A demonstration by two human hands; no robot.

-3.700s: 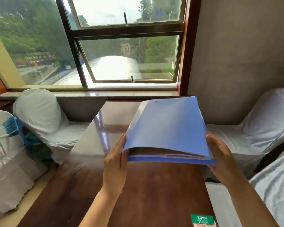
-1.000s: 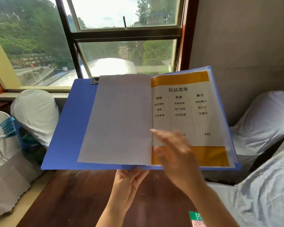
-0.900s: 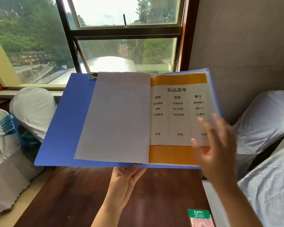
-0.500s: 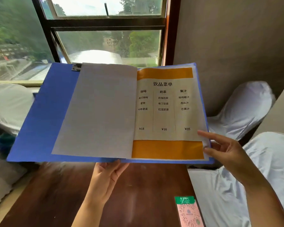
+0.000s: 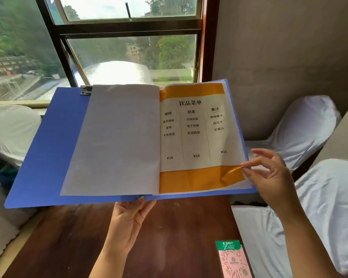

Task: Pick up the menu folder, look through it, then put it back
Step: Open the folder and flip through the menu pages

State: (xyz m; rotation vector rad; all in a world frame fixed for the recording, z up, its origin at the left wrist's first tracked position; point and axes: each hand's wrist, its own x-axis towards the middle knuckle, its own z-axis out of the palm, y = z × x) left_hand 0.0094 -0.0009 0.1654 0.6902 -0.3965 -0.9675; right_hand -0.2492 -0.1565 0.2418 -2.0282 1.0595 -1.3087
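The blue menu folder (image 5: 48,149) lies open in the air above the dark wooden table (image 5: 169,237). Its left side shows the blank back of a turned sheet, its right side a drinks menu page (image 5: 191,135) with orange bands. My left hand (image 5: 129,219) holds the folder from below at the spine, fingers under the lower edge. My right hand (image 5: 269,177) pinches the lower right corner of the menu page between thumb and forefinger, and that corner is curled up.
A green and pink card with a code (image 5: 232,259) lies on the table near its right edge. White-covered chairs stand at the right (image 5: 305,129) and at the left (image 5: 10,129). A window (image 5: 129,57) is behind the folder.
The closed folder was opened and one sheet turned to the left. My right hand swung from the page's middle to its right edge and now lifts the lower right corner.
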